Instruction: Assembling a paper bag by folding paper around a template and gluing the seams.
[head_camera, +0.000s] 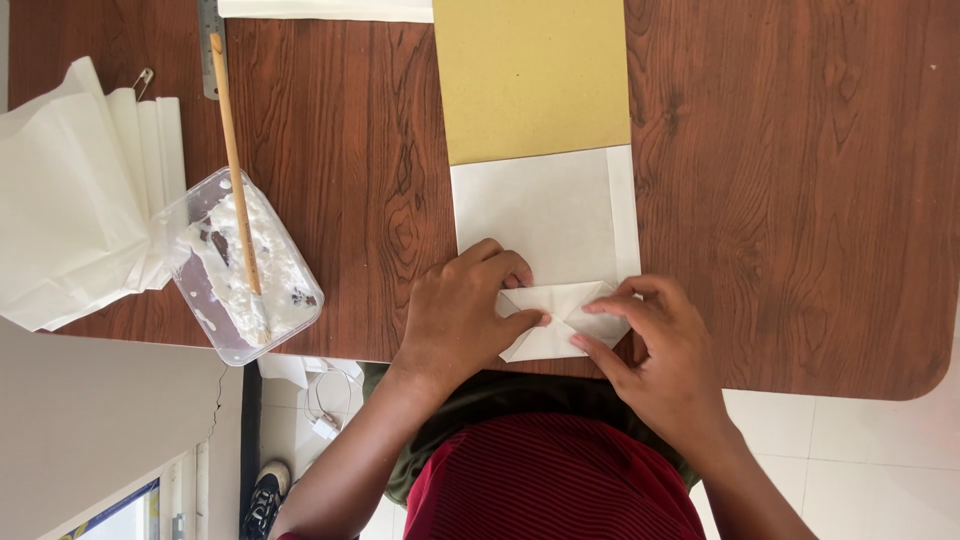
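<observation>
A white paper bag (545, 215) lies flat on the brown wooden table (800, 180), its far part covered by a mustard-yellow card sheet (535, 75). The bag's near end is folded into a diamond-shaped bottom (558, 325) with pointed flaps. My left hand (460, 310) presses on the left flap, thumb and fingers on the paper. My right hand (655, 345) pinches the right flap between thumb and forefinger at the table's near edge.
A clear plastic tub of white paste (240, 270) sits at the left with a wooden stick (233, 150) standing in it. A stack of white folded paper (75, 200) lies further left. A metal ruler (209, 40) and a safety pin (143, 80) lie at the far left.
</observation>
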